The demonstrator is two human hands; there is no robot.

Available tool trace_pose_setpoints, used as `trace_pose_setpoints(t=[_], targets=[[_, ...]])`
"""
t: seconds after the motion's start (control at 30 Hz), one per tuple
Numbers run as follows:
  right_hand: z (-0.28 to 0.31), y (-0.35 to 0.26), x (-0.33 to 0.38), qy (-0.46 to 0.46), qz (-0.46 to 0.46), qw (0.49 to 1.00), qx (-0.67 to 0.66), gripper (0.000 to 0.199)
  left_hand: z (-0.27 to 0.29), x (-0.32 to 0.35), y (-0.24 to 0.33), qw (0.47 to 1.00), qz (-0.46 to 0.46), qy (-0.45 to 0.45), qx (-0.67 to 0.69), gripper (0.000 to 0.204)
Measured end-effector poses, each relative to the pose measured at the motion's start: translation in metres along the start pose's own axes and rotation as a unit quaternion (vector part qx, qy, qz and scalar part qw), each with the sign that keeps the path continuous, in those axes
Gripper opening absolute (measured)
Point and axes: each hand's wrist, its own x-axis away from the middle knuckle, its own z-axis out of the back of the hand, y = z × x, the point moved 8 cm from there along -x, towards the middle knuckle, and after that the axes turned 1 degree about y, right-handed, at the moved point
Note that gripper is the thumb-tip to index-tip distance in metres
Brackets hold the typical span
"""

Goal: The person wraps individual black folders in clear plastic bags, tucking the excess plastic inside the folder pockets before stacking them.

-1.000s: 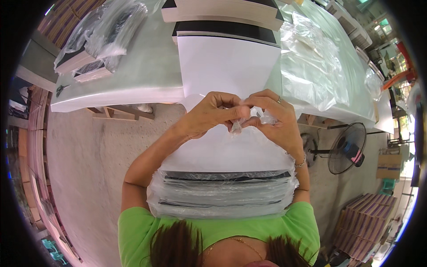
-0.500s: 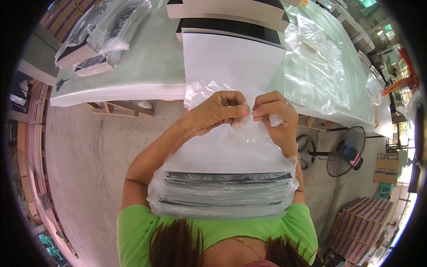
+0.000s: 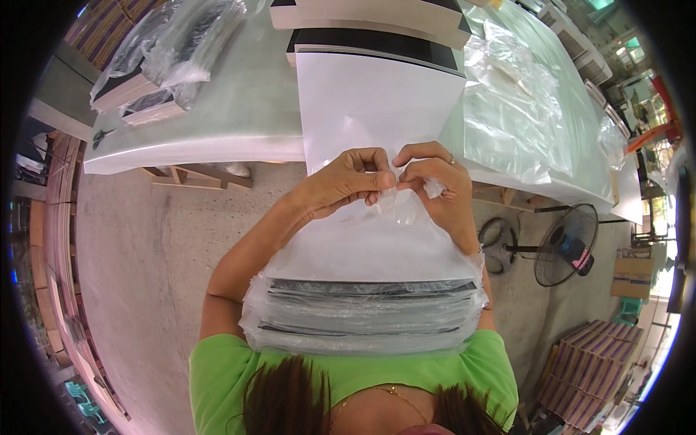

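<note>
In front of my chest is a clear plastic bag (image 3: pixel 362 341) around a stack of flat sheets or boards with dark edges (image 3: pixel 370 288). Its loose end is gathered above the stack, between my hands. My left hand (image 3: pixel 348 181) is closed, thumb and fingertips pinching this plastic. Close beside it, my right hand (image 3: pixel 438 185) has curled fingers with a crumpled tuft of the plastic caught among them; its index finger arches toward the left thumb. Just beyond my hands, a large white sheet (image 3: pixel 380 94) lies over a dark-edged stack, overhanging the table's near edge.
The table (image 3: pixel 239 109) has a pale cover. Bagged stacks (image 3: pixel 130 90) and scissors (image 3: pixel 101 136) lie at left, flat plastic bags (image 3: pixel 511 109) at right, thick pale-sided stacks (image 3: pixel 370 18) at the back. A fan (image 3: pixel 565 246) and striped cartons (image 3: pixel 591 373) stand on the right.
Both hands have shifted slightly left. My right index finger has lifted and arched further over the gathered plastic, while the left keeps its pinch. The bagged stack stays in place.
</note>
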Motion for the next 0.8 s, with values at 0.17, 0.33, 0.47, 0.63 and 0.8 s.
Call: trace_pose_setpoints(t=[0.17, 0.33, 0.47, 0.63, 0.8], targets=[[0.007, 0.015, 0.011, 0.016, -0.064, 0.988, -0.139, 0.012, 0.016, -0.002, -0.002, 0.998, -0.056, 0.036, 0.021, 0.026], [0.03, 0.038, 0.028, 0.07, -0.17, 0.96, -0.212, 0.004, 0.046, 0.006, -0.006, 0.996, -0.02, 0.074, 0.053, 0.022], [0.037, 0.034, 0.024, 0.07, -0.248, 0.958, -0.126, 0.007, 0.078, 0.024, 0.036, 0.913, -0.207, 0.291, -0.196, 0.021], [0.02, 0.039, 0.012, 0.077, -0.255, 0.958, -0.11, 0.012, -0.025, 0.023, 0.057, 0.732, -0.329, 0.162, -0.574, 0.025], [0.002, 0.039, 0.04, -0.224, -0.35, 0.86, -0.294, 0.026, -0.001, -0.01, 0.029, 0.934, -0.131, 0.044, -0.328, 0.033]])
